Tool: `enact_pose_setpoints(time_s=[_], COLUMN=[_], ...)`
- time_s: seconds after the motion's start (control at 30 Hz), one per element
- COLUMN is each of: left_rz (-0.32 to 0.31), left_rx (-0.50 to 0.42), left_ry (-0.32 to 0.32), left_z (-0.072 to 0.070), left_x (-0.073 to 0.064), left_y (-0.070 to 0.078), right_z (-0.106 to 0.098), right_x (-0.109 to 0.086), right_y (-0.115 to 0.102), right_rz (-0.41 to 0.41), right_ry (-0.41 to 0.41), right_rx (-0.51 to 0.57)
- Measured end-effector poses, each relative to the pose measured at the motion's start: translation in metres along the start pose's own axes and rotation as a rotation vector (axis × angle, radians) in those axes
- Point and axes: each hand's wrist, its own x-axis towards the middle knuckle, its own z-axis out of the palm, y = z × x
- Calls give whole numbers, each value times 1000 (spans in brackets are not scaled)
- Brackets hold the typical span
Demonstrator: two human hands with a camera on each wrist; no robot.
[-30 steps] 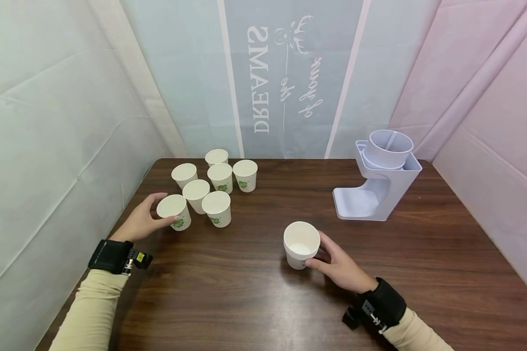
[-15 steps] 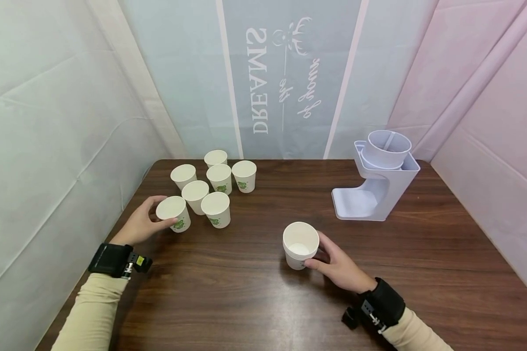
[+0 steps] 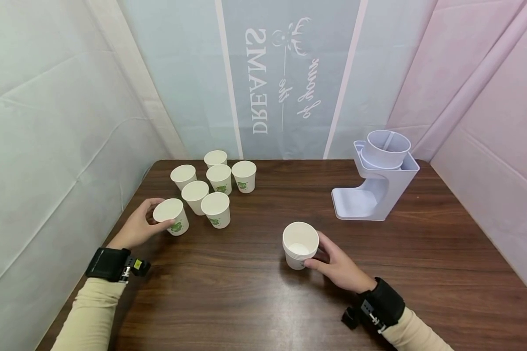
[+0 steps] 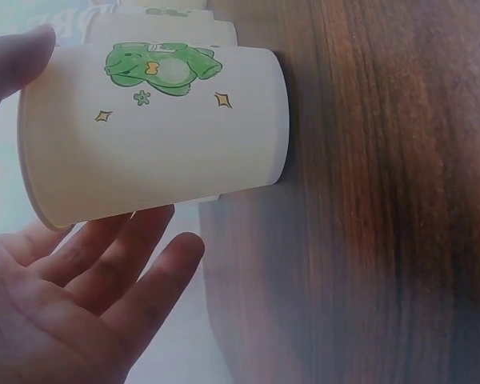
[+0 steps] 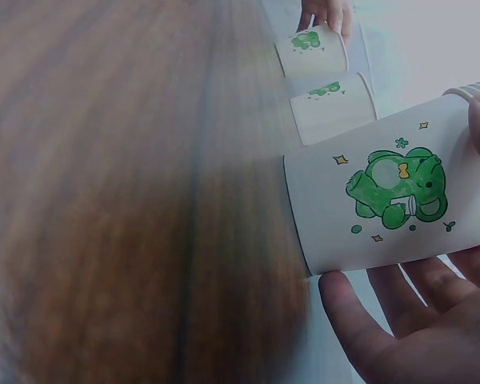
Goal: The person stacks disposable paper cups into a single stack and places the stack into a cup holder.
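My left hand (image 3: 136, 226) holds a white paper cup (image 3: 178, 225) by its side, thumb at the front and fingers behind. In the left wrist view this cup (image 4: 160, 144) shows a green cartoon animal; whether its base touches the table I cannot tell. Just beyond it stand several upright paper cups, among them a front one (image 3: 217, 212) and a far right one (image 3: 245, 180). Near the table's middle my right hand (image 3: 344, 268) grips a stack of nested paper cups (image 3: 296, 256). That stack (image 5: 384, 192) stands upright, its several rims showing in the right wrist view.
A pale lavender stand (image 3: 388, 192) with a round cup-like top (image 3: 388, 148) sits at the back right of the dark wooden table (image 3: 228, 292). Fabric curtains (image 3: 70, 122) enclose the left, back and right sides.
My left hand has drawn its paper cup slightly left and towards me, apart from the neighbouring cups. The right hand and its stack have stayed in place.
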Motion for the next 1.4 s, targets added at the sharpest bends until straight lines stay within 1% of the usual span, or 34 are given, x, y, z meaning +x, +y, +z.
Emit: enact_pose_setpoints(time_s=[0.27,0.43,0.73,1.0,1.23,1.4], left_rz=[0,-11,1,12,20,14], left_rx=[-1,-8,-27,-9,-15,-9], left_ry=[2,2,32,41,38,28], left_z=[-3,-4,-6,-7,-5,-5], left_x=[-6,-9,-15,-16,-17,-18], left_y=[-1,2,5,7,13,16], right_z=[0,-1,-1,-1,-1,0], right_x=[-1,-1,-1,-1,-1,0], right_y=[0,-1,-1,1,1,1], right_rz=[-3,-1,-10,-10,-13,-15], right_ry=[1,3,3,10,2,-2], right_rx=[-5,-8,-13,-31,-17,-6])
